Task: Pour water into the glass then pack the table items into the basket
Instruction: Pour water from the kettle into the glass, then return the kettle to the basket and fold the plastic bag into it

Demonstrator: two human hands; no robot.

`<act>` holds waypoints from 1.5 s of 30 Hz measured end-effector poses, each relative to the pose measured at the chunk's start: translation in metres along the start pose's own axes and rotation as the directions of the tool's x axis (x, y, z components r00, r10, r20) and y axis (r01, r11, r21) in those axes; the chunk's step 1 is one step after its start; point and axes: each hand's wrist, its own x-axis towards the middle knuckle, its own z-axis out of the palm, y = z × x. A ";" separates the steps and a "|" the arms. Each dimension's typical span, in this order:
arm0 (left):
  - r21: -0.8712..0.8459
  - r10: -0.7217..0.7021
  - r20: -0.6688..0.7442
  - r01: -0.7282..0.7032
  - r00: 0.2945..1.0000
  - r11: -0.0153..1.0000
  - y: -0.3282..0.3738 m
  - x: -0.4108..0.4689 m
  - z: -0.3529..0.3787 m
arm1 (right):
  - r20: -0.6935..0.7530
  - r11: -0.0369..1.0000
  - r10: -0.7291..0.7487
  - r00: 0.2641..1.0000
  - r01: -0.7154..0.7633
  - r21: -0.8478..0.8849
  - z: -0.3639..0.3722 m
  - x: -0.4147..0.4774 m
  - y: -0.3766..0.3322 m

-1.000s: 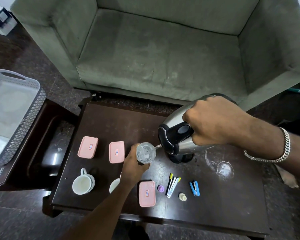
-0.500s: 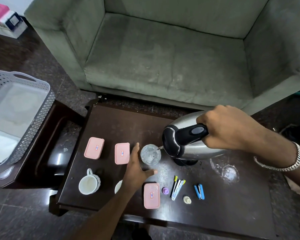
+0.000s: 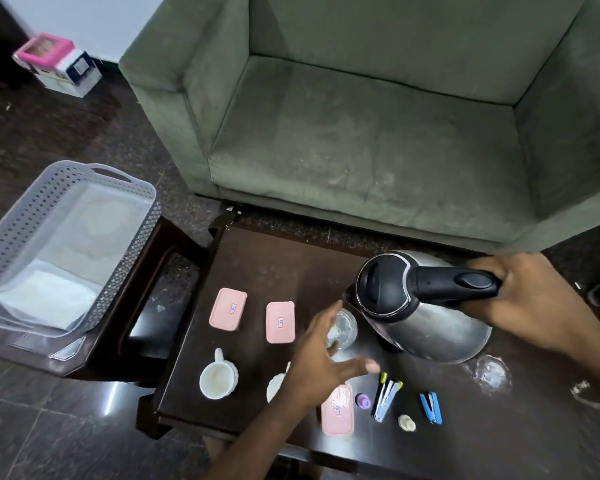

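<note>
My right hand (image 3: 523, 299) grips the black handle of a steel kettle (image 3: 420, 317), held nearly upright above the dark table (image 3: 284, 271). A clear glass (image 3: 343, 329) stands on the table just left of the kettle's spout. My left hand (image 3: 321, 365) hovers open beside the glass, fingers spread, partly covering it. Three pink lidded boxes (image 3: 228, 309) (image 3: 280, 322) (image 3: 337, 410) and a white cup (image 3: 218, 377) lie on the table. A second white cup (image 3: 275, 386) is half hidden by my left wrist. A grey perforated basket (image 3: 66, 244) sits on a lower side table at left.
Small items lie along the table's front: a purple cap (image 3: 363, 400), nail clippers (image 3: 386, 398), a cream cap (image 3: 406, 423), a blue stapler (image 3: 431, 407). An upturned clear glass (image 3: 490, 374) stands at right. A green sofa (image 3: 378, 133) is behind the table.
My left hand has let go of the glass and opened beside it. The kettle has tipped back from pouring toward upright and risen. The view has shifted.
</note>
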 end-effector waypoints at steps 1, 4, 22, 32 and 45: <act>-0.019 0.005 0.025 -0.004 1.000 1.000 0.007 0.001 -0.004 | -0.006 0.999 0.015 1.000 -0.015 0.051 0.002 -0.002 -0.004; -0.075 0.045 0.066 -0.041 0.997 0.996 0.030 0.002 -0.028 | -0.033 0.976 0.062 0.998 -0.054 0.209 0.013 0.001 -0.028; 0.063 0.251 -0.310 -0.243 0.917 0.968 0.143 -0.001 -0.413 | -0.175 0.600 -0.354 0.919 0.367 0.711 0.139 0.189 -0.333; 0.113 0.192 -0.359 -0.161 0.913 0.980 0.070 0.047 -0.534 | -0.019 0.640 -0.351 0.936 0.255 0.725 0.243 0.277 -0.406; 0.022 0.025 -0.329 -0.019 0.944 1.000 0.023 0.060 -0.550 | 0.028 0.702 -0.296 0.955 0.198 0.684 0.309 0.300 -0.392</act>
